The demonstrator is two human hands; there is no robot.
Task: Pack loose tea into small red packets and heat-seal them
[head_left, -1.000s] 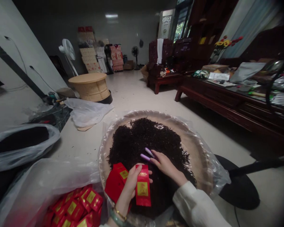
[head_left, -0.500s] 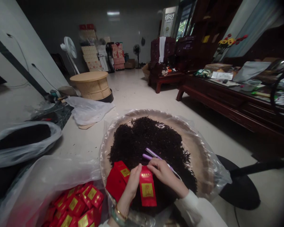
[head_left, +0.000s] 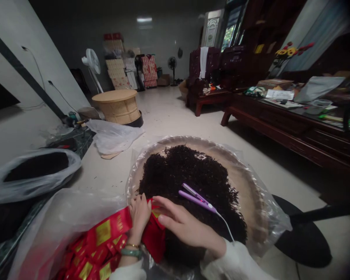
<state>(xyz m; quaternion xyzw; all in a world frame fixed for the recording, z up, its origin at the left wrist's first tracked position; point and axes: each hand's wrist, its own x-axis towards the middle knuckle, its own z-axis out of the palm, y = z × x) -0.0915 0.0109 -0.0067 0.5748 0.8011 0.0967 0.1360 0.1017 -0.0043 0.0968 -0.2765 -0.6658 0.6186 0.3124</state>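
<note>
A red foil packet (head_left: 112, 226) with a gold panel reaches left from my left hand (head_left: 140, 216), whose bent fingers are closed at its end, above a clear bag (head_left: 61, 212) of similar packets. Those fingers also lie against a stack of red packets (head_left: 154, 239) at the basket's near left edge. My right hand (head_left: 182, 223) reaches over that stack, thumb and fingers apart, fingertips at its top. On the dark dried leaves (head_left: 189, 167) rests a purple hand-held sealer (head_left: 200, 200), jaws apart, a small red light showing and its white cord trailing toward my right sleeve.
A round, plastic-lined basket (head_left: 245, 186) holds the leaves. Left of it stands an open bag of dark material (head_left: 37, 167). A black fan base (head_left: 303, 241) is on the right, beside a long wooden table (head_left: 286, 132). Farther back is a round woven stand (head_left: 116, 107).
My left hand has moved left with the packet, from in front of me to over the bag. My right hand has left that packet and shifted to the stack, uncovering the sealer.
</note>
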